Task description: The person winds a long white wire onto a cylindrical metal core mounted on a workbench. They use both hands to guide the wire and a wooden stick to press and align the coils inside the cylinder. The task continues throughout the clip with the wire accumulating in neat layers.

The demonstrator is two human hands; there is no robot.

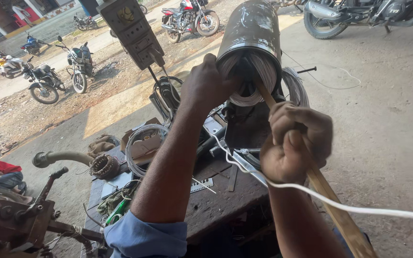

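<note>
A dark metal cylinder, a motor stator (252,36), lies on its side on the workbench with its open end toward me, ringed by pale wire windings (268,74). My left hand (206,83) presses on the windings at the left rim of the opening. My right hand (295,141) is closed around a long wooden stick (333,203), whose far tip reaches into the stator bore. A white cord (359,209) runs from the bench past my right wrist and off to the right.
The wooden workbench (216,200) carries wire coils (142,143), a small wound armature (103,166), metal parts and a switch board (132,31) hanging above. A rusty machine (10,217) stands at lower left. Motorcycles (190,19) are parked on the dirt yard beyond.
</note>
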